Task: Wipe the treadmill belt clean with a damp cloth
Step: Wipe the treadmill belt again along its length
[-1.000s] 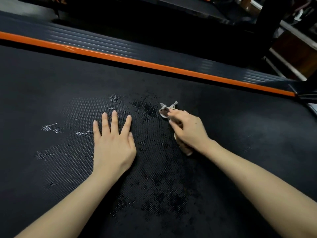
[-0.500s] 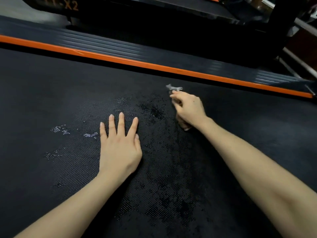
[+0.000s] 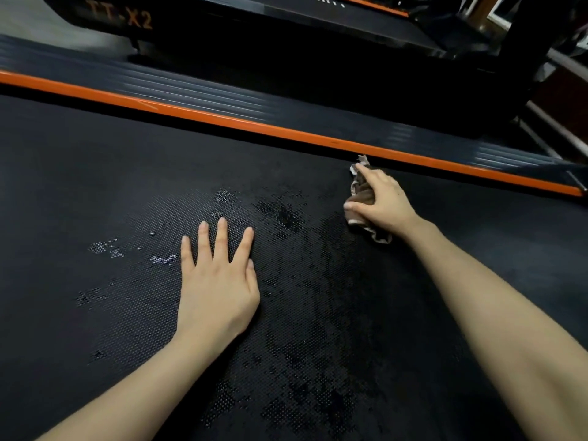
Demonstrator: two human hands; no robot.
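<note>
The right hand [image 3: 381, 202], gripping the bunched damp cloth [image 3: 359, 190], has slid across the treadmill belt [image 3: 95, 173] to just beside the orange rail [image 3: 254, 127], so this stroke looks finished. The left hand [image 3: 219, 281] stays flat, fingers spread, farther from the rail.

The light is dim throughout. A neighbouring treadmill [image 3: 121, 19] lettered "TT-X2" in orange stands at the back. Left of it shows a patch of pale grey floor [image 3: 27, 25]. In front of it runs a ribbed dark side rail [image 3: 191, 87] edged by an orange strip [image 3: 222, 117]. Right of it rises a black upright post [image 3: 537, 36], with grey metal bars [image 3: 568, 64] and reddish-brown wooden panelling [image 3: 568, 93] beyond
</note>
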